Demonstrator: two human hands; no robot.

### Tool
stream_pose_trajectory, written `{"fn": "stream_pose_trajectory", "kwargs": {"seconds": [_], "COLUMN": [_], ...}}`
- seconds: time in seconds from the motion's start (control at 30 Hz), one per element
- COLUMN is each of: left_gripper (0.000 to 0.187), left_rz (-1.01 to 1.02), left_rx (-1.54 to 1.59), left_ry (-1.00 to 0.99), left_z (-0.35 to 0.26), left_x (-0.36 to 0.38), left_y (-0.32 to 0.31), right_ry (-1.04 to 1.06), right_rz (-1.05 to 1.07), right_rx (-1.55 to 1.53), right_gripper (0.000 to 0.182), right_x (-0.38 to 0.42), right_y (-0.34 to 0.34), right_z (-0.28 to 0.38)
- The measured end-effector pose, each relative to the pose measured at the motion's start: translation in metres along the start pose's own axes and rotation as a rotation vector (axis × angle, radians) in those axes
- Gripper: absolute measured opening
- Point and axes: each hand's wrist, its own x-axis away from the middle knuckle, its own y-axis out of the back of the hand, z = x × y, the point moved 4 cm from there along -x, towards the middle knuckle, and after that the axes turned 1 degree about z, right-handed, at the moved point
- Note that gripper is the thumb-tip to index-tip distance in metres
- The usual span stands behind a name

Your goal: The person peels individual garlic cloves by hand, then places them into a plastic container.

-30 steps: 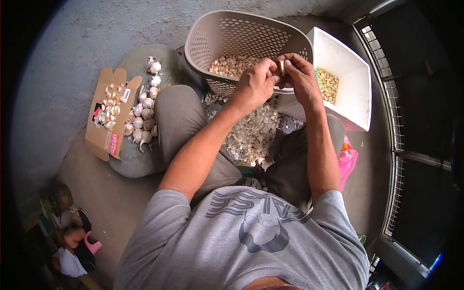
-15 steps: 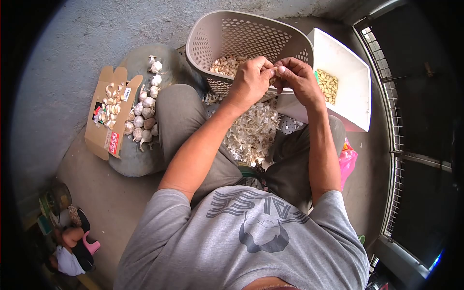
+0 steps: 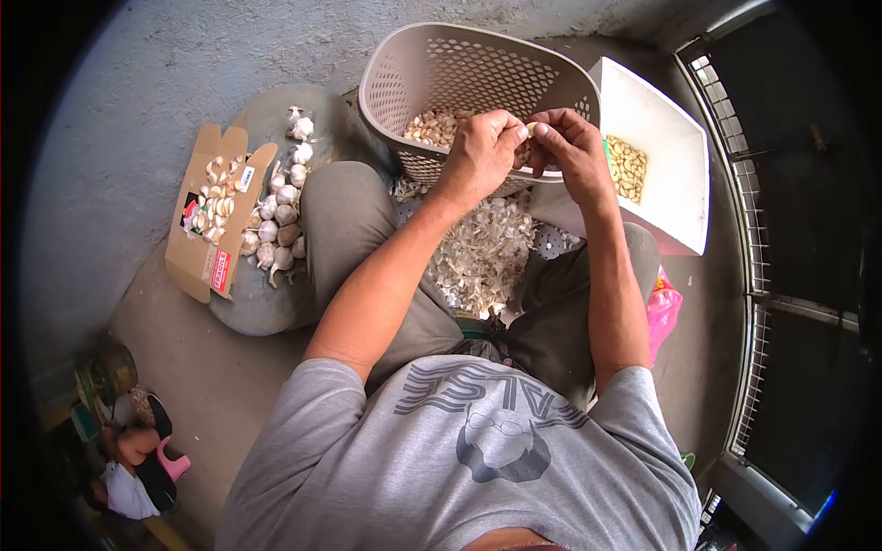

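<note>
Between the fingertips of my left hand [image 3: 485, 149] and my right hand [image 3: 571, 151] is a small pale garlic clove [image 3: 532, 129]. Both hands are closed in a pinch around it, over the near rim of a brown perforated basket [image 3: 390, 138]. Unpeeled cloves [image 3: 432, 127] lie inside the basket. Below my hands, a pile of papery garlic skins [image 3: 482, 253] rests between my legs. To the right, a white box [image 3: 675, 156] holds peeled cloves [image 3: 627, 170].
Whole garlic bulbs [image 3: 287, 207] lie on a grey round surface [image 3: 248, 312] at the left, beside an open cardboard box [image 3: 193, 266] with loose cloves [image 3: 216, 197]. A pink bag [image 3: 663, 317] sits by my right knee. Metal grating [image 3: 755, 220] runs along the right.
The pale clove now shows more clearly between my fingertips. My hands stay close together over the basket rim, and the whole view has shifted slightly.
</note>
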Motion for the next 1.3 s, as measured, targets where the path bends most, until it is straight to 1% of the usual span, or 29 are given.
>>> {"fn": "stream_pose_trajectory", "kwargs": {"seconds": [0.17,0.27,0.37,0.47,0.57,0.77,1.07,1.3], "left_gripper": [0.023,0.022,0.021,0.019,0.018,0.017,0.019,0.018], "left_rz": [-0.070,-0.124,-0.160,-0.162,-0.106,-0.044,-0.020,-0.043], "left_rx": [-0.190,-0.242,-0.361,-0.345,-0.133,-0.122,-0.126,-0.289], "left_ry": [-0.070,-0.109,-0.194,-0.167,-0.017,-0.120,-0.081,-0.218], "left_z": [0.001,0.002,0.003,0.006,0.003,0.000,-0.005,-0.010], "left_x": [0.002,0.002,0.003,0.001,0.002,0.003,0.004,0.005], "left_y": [0.000,-0.001,-0.003,-0.005,-0.003,-0.005,-0.001,-0.001], "right_ry": [-0.003,0.010,0.001,-0.011,0.021,0.010,0.030,0.011], "right_rz": [-0.051,-0.066,0.023,-0.019,-0.095,-0.066,-0.063,-0.086], "right_rx": [0.010,0.012,-0.089,-0.036,-0.078,-0.049,0.012,0.154], "right_gripper": [0.016,0.019,0.020,0.021,0.020,0.020,0.019,0.019], "right_x": [0.000,0.000,0.001,0.002,-0.002,0.000,-0.001,0.001], "right_y": [-0.008,-0.011,-0.011,-0.010,0.001,0.004,0.002,0.000], "right_z": [-0.002,-0.001,-0.004,-0.002,0.000,0.002,0.000,0.002]}}
